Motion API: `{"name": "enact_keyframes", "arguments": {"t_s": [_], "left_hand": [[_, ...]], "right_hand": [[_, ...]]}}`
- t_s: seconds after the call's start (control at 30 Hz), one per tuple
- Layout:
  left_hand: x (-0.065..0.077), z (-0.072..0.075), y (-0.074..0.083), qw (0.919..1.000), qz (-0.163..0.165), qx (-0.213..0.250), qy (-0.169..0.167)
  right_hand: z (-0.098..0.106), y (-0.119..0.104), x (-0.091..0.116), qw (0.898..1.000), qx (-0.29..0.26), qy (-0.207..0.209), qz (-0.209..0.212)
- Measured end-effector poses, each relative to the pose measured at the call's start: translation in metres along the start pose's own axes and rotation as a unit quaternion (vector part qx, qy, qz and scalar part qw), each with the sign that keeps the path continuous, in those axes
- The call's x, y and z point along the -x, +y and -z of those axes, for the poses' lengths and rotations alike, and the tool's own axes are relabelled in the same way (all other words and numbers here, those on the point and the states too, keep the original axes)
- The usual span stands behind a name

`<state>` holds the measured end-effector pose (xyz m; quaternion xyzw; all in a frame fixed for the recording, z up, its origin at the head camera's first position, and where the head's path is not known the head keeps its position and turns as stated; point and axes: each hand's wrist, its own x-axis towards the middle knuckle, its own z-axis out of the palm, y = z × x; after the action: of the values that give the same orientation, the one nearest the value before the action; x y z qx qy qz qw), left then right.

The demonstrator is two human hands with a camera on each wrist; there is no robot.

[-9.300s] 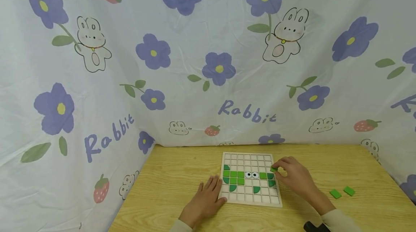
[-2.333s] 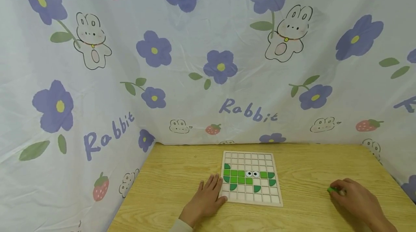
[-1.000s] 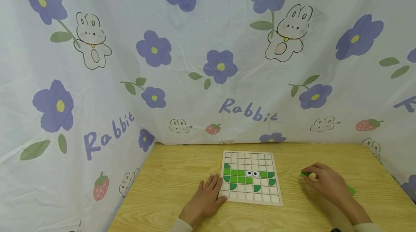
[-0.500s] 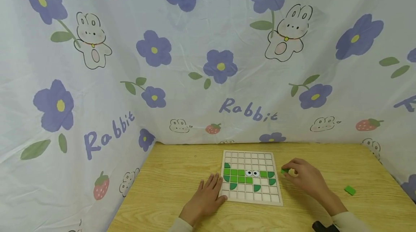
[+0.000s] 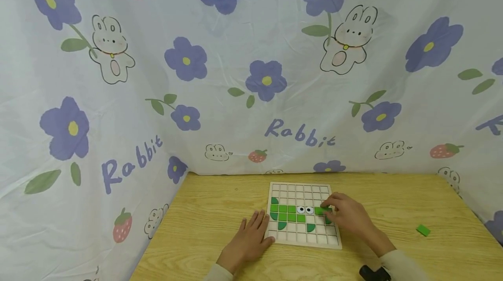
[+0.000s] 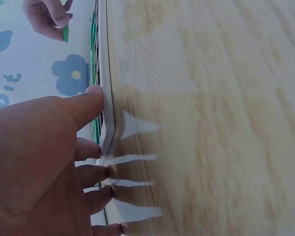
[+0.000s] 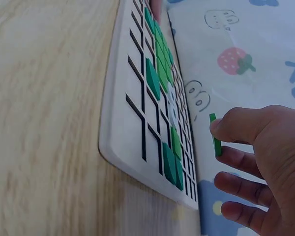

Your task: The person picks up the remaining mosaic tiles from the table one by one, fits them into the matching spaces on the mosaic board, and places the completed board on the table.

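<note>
My right hand (image 5: 347, 214) pinches a green square tile (image 7: 216, 136) between thumb and index finger, held over the right part of the wooden grid board (image 5: 291, 240). Beneath that hand, some dark green quarter-round pieces are partly covered. My left hand (image 5: 246, 242) rests at the board's left edge with straight, spread fingers; in the left wrist view its thumb (image 6: 92, 101) touches the board's side. Set in the grid are light green squares (image 5: 291, 217), quarter-round pieces (image 5: 282, 225) and two round-eye tiles (image 5: 305, 210) side by side.
One loose green tile (image 5: 423, 230) lies on the wooden table (image 5: 212, 202), right of my right forearm. A patterned cloth (image 5: 235, 110) hangs behind the table and at its sides. A black device (image 5: 374, 273) shows by the right sleeve.
A green square has been added beneath the left eye tile since the oldest frame. My right hand picked up another tile at the right and carried it left over the board. The left hand stays put.
</note>
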<state>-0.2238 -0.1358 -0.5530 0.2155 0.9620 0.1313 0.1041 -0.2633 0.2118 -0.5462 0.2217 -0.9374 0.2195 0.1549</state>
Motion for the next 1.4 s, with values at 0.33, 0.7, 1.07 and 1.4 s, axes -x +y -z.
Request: {"name": "enact_keyframes", "arguments": {"t_s": [0.33, 0.7, 1.07, 1.4], "left_hand": [[0.001, 0.002, 0.001, 1.0, 0.0, 0.001, 0.001], [-0.001, 0.0, 0.001, 1.0, -0.001, -0.006, 0.001], [-0.001, -0.002, -0.001, 0.9999, -0.002, -0.01, 0.003], [-0.001, -0.001, 0.0, 0.9999, -0.003, -0.013, 0.003]], "right_hand": [[-0.019, -0.015, -0.003, 1.0, 0.003, -0.02, 0.004], [-0.034, -0.02, -0.005, 0.999, 0.011, -0.022, 0.021], [-0.035, -0.021, -0.004, 0.999, 0.007, -0.019, 0.048], [-0.033, -0.02, -0.004, 0.998, 0.005, -0.027, 0.053]]}}
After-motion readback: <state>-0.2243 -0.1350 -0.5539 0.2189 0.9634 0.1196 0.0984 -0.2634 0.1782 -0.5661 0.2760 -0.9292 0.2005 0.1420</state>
